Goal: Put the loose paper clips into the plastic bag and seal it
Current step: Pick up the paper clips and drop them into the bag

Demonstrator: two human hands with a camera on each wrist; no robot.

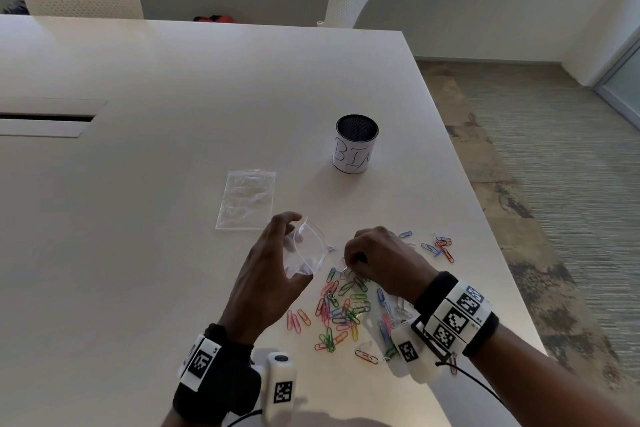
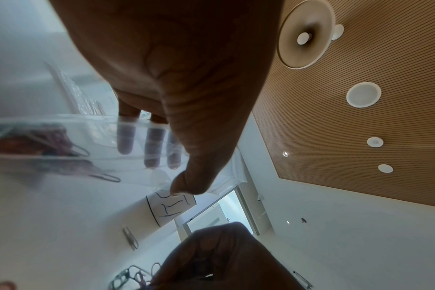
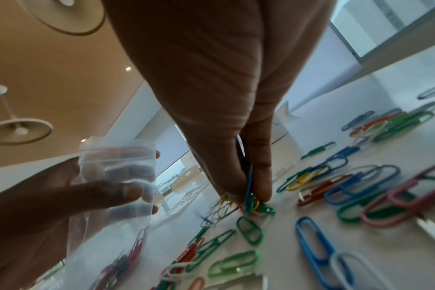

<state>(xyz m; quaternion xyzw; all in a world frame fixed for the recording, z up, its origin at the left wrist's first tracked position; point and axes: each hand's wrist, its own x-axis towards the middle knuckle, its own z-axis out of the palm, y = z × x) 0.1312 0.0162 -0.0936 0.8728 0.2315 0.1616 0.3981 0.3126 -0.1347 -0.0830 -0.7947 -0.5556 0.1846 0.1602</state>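
Taken left to right, with the held plastic bag (image 1: 304,253) as landmark. Beyond and left of it, a second clear bag (image 1: 246,198) flat on the table (image 1: 138,184), untouched; bags counted: two. Left hand (image 1: 273,263) wrapped round the held bag, thumb on one wall, fingers showing through the plastic on the other, mouth propped wide and facing right toward the pile; a few clips already lying in its bottom, seen from the right wrist, number not countable. Just right of the bag mouth, right hand (image 1: 377,260) down at the table, thumb and fingertips pinched on a small bunch of clips (image 3: 251,198), green and blue among them, exact number hidden. Loose paper clips (image 1: 341,308) spread right of and nearer than the bag, several dozen, too overlapped to count, long axes every way; a smaller scatter (image 1: 438,246) further right. Beyond and right of the bag, one mesh cup (image 1: 356,144) with a handwritten label, upright, well apart.

Judged: coming move a short carry leftward from pile to mouth; right hand nearer the clips, left nearer the seal; bunch best turned end-on to the opening; seal not yet closed, most clips still outside.
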